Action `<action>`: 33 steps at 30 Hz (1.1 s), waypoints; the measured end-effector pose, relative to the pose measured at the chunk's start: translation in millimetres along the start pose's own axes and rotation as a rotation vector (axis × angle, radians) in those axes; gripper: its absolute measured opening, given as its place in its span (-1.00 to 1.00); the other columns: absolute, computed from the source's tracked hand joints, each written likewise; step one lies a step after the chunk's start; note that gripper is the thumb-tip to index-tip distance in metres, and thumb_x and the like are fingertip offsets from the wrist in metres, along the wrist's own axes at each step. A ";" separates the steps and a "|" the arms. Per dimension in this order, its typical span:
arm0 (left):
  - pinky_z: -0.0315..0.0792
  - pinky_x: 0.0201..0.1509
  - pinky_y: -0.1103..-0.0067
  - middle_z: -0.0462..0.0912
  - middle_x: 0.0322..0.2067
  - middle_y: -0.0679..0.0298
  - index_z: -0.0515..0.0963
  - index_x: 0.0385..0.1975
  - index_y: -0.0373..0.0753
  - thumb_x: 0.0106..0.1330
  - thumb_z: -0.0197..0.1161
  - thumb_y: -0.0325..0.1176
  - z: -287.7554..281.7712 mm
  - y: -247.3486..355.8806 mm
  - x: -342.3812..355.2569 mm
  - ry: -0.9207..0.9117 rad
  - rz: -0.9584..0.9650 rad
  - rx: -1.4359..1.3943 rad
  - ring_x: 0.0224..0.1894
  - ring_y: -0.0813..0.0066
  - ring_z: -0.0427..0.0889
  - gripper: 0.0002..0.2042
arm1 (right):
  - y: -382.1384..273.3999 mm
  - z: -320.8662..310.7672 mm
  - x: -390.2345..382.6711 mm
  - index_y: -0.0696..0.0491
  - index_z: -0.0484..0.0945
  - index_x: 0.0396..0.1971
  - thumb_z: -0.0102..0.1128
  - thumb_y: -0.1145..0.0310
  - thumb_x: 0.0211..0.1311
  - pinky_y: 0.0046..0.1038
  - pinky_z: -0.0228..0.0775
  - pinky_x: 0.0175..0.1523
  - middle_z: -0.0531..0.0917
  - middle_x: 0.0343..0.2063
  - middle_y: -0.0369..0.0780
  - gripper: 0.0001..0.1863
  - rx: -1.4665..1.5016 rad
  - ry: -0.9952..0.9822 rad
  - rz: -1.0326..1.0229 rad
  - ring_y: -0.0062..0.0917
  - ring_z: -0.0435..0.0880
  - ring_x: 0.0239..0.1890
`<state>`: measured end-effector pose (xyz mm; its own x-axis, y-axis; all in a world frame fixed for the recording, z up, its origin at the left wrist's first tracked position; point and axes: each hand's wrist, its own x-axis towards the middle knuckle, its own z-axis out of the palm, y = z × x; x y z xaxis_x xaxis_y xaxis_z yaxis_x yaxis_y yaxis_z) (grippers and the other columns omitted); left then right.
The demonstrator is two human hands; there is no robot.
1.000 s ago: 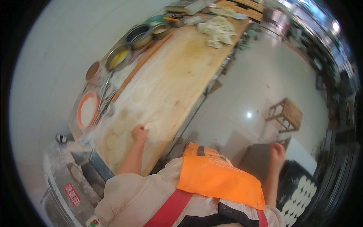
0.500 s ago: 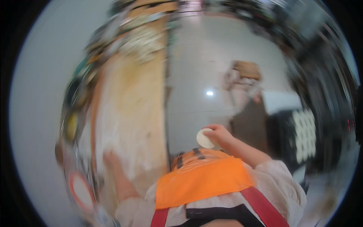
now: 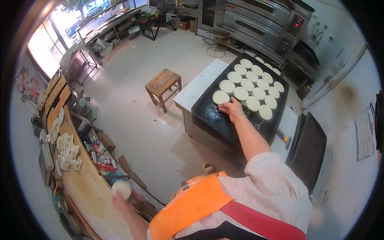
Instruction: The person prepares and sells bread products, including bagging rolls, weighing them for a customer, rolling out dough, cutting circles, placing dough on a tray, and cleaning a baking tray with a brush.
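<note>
My right hand (image 3: 233,109) has its fingers apart, touching the lower edge of a pale round dough disc (image 3: 221,97) at the near left of a black baking tray (image 3: 208,118). Several rows of similar discs cover much of the tray, which rests on a pale-topped work table (image 3: 192,88). My left hand (image 3: 119,201), lower down over the wooden worktop (image 3: 85,188), is closed on another dough disc (image 3: 122,189), blurred by motion.
A wooden stool (image 3: 164,82) stands left of the tray table. Deck ovens (image 3: 252,28) line the back. An empty dark tray (image 3: 308,152) leans at right. Cloths (image 3: 68,152), pots (image 3: 67,220) and clutter line the worktop at left.
My view has swung right toward the tray. My right hand has carried a disc onto the tray's near left. My left hand has lifted a disc off the worktop.
</note>
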<state>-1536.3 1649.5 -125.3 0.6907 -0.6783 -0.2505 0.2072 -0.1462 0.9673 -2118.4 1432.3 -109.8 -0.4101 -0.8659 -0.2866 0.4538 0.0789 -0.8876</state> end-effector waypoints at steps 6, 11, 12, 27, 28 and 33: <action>0.40 0.12 0.44 0.53 0.02 0.14 0.37 0.12 -0.34 0.36 0.13 -0.38 284.2 27.3 -101.7 -0.962 -0.275 -0.159 0.06 0.37 0.51 -0.64 | -23.8 20.4 -46.2 0.19 0.32 0.20 0.36 0.23 0.10 -0.56 0.46 -0.40 0.65 -0.32 -0.16 -0.30 -0.243 -0.590 0.181 -0.55 0.65 -0.36; 0.25 0.28 0.43 0.41 0.17 0.09 0.31 0.21 -0.34 0.29 0.17 -0.46 329.5 32.5 -130.9 -1.053 0.228 0.310 0.25 0.34 0.36 -0.53 | 4.8 -52.5 -25.2 0.21 0.42 0.09 0.18 0.54 0.11 -0.46 0.48 -0.02 0.61 -0.11 -0.15 -0.53 -0.404 0.008 -0.204 -0.51 0.60 -0.12; 0.23 0.29 0.47 0.40 0.18 0.05 0.30 0.21 -0.37 0.25 0.19 -0.49 309.6 31.3 -123.0 -0.954 0.361 0.521 0.26 0.32 0.34 -0.50 | -5.3 -58.4 -20.9 0.24 0.42 0.07 0.19 0.54 0.11 -0.42 0.51 -0.07 0.62 -0.15 -0.15 -0.53 -0.256 -0.017 -0.090 -0.47 0.62 -0.17; 0.22 0.29 0.29 0.39 0.17 0.01 0.40 0.09 -0.36 0.26 0.08 -0.22 -262.8 -162.8 -262.2 0.931 -0.555 1.160 0.21 0.07 0.34 -0.55 | 21.7 35.2 10.7 0.16 0.56 -0.28 0.13 0.46 0.19 -0.66 0.28 -0.49 0.56 -0.50 -0.32 -0.86 -0.718 -0.381 -0.190 -0.69 0.46 -0.56; 0.24 0.26 0.27 0.44 0.11 -0.02 0.42 0.07 -0.36 0.18 0.16 -0.25 -275.2 -193.9 -280.5 1.099 -0.313 1.140 0.17 0.03 0.37 -0.53 | 39.4 61.9 -12.0 0.16 0.56 -0.27 0.12 0.47 0.20 -0.66 0.29 -0.47 0.56 -0.50 -0.32 -0.86 -0.758 -0.557 -0.266 -0.70 0.46 -0.55; 0.44 -0.06 0.28 0.62 -0.27 0.05 0.56 -0.24 -0.23 -0.01 0.34 -0.30 -220.2 -105.8 -292.1 1.018 -0.461 0.972 -0.16 0.08 0.57 -0.69 | 107.5 177.6 -203.7 0.15 0.57 -0.17 0.09 0.51 0.22 -0.66 0.35 -0.38 0.60 -0.42 -0.30 -0.80 -0.900 -1.253 -0.140 -0.69 0.54 -0.44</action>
<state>-1607.5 2021.7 -163.2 0.9567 0.2855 -0.0572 0.2876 -0.8953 0.3402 -1845.5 1529.4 -82.8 0.7034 -0.7008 -0.1187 -0.3285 -0.1724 -0.9286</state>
